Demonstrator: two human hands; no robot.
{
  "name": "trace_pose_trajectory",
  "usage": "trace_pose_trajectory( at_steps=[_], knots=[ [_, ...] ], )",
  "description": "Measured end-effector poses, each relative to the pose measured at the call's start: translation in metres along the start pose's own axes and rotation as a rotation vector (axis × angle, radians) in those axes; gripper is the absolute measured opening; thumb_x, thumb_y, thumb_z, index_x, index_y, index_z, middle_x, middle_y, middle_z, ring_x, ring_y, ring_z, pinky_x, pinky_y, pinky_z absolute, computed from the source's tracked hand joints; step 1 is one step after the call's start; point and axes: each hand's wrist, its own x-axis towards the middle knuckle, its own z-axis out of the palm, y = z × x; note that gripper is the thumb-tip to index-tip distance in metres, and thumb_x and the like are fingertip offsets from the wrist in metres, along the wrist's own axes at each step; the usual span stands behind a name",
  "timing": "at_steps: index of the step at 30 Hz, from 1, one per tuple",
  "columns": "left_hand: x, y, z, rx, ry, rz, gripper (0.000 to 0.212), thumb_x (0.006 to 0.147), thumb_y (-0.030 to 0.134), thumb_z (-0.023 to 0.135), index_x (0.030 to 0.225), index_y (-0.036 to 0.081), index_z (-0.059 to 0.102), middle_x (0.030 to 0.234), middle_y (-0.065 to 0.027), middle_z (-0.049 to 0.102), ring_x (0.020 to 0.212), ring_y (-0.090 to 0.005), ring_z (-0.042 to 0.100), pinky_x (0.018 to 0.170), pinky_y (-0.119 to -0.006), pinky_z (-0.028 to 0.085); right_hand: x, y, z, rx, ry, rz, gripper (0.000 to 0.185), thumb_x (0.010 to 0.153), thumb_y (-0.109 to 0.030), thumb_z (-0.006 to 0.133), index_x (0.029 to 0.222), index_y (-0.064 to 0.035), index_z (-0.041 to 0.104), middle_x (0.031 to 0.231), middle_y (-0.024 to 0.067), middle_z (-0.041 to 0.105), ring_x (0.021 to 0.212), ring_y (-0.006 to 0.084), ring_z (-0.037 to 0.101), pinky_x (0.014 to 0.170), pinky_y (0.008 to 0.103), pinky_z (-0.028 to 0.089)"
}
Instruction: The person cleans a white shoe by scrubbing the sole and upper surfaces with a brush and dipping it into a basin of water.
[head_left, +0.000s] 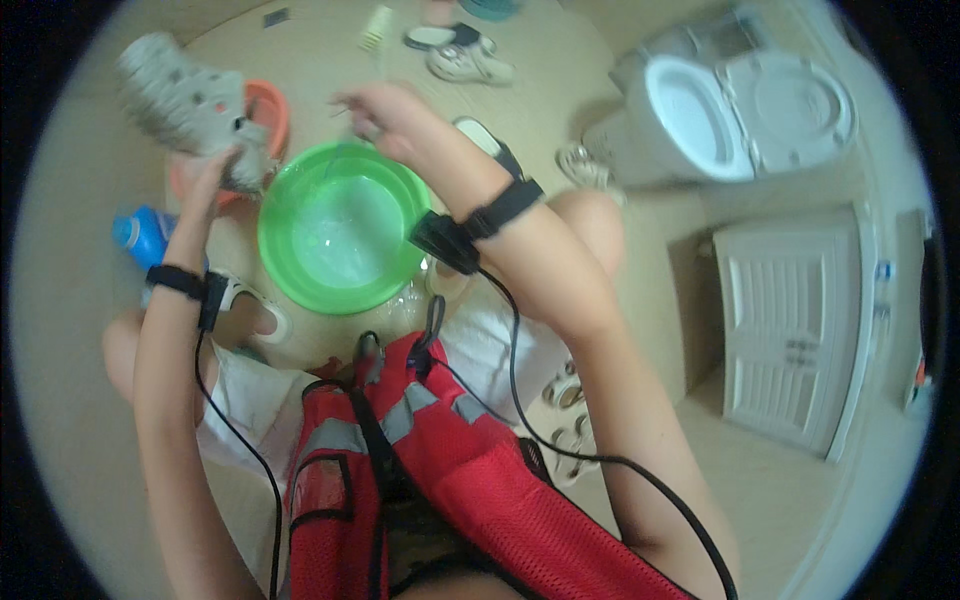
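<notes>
A whitish clog with holes and small charms (191, 97) is in my left hand (212, 171), raised at the upper left, partly over an orange basin (276, 112). My right hand (379, 120) is above the far rim of a green plastic basin (271, 247), its fingers bent and blurred; whether it holds anything cannot be told. Cloudy, whitish water (349, 232) lies in the green basin. Beyond my right hand is a pale brush-like object (376, 28), blurred, with a faint handle toward the hand.
A blue bottle (150, 236) is left of the green basin. Several shoes, among them a pale clog (469, 64) and a dark-and-white slipper (480, 136), are on the floor. A toilet (694, 120) and a white louvred cabinet (791, 330) stand at the right. Black cables run along both arms.
</notes>
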Motion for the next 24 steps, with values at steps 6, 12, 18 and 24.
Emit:
trace_pose_trajectory(
  at_steps=[6,12,18,24],
  knots=[
    [0.017,-0.015,-0.032,0.097,0.012,0.021,0.045,0.073,0.014,0.072,0.109,-0.006,0.055,0.104,-0.0111,0.061,0.092,-0.0218,0.06,0.079,-0.035,0.05,0.016,-0.013,0.026,0.353,-0.057,-0.148,0.01,0.076,0.002,0.06,0.071,-0.0021,0.051,0.067,0.0064,0.049,0.053,0.017,0.047,0.045,0.0342,0.04],
    [0.036,-0.017,-0.031,0.073,0.008,-0.23,0.048,0.075,0.014,0.069,0.117,-0.003,0.051,0.104,-0.0096,0.06,0.091,-0.0242,0.061,0.077,-0.039,0.052,-0.022,-0.026,0.029,0.518,-0.173,-0.038,0.015,0.073,0.005,0.056,0.085,0.0026,0.046,0.066,0.0124,0.049,0.057,0.0205,0.051,0.047,0.0367,0.041],
    [0.079,0.011,-0.023,0.106,0.124,-0.353,0.053,0.069,0.028,0.073,0.109,-0.001,0.055,0.1,-0.0133,0.059,0.086,-0.0282,0.06,0.071,-0.044,0.05,-0.063,-0.046,-0.037,0.354,-0.261,-0.326,0.008,0.082,-0.006,0.051,0.078,-0.0008,0.056,0.067,0.0073,0.055,0.059,0.0154,0.054,0.056,0.0314,0.047],
    [0.12,-0.031,-0.056,0.287,0.297,-0.21,0.052,0.063,0.008,0.076,0.107,-0.007,0.053,0.099,-0.012,0.061,0.085,-0.024,0.062,0.072,-0.037,0.051,-0.079,-0.066,-0.088,0.137,-0.037,-0.281,0.031,0.083,-0.011,0.061,0.109,-0.0004,0.048,0.089,0.0048,0.054,0.065,0.0059,0.049,0.051,0.0179,0.037]
  ],
)
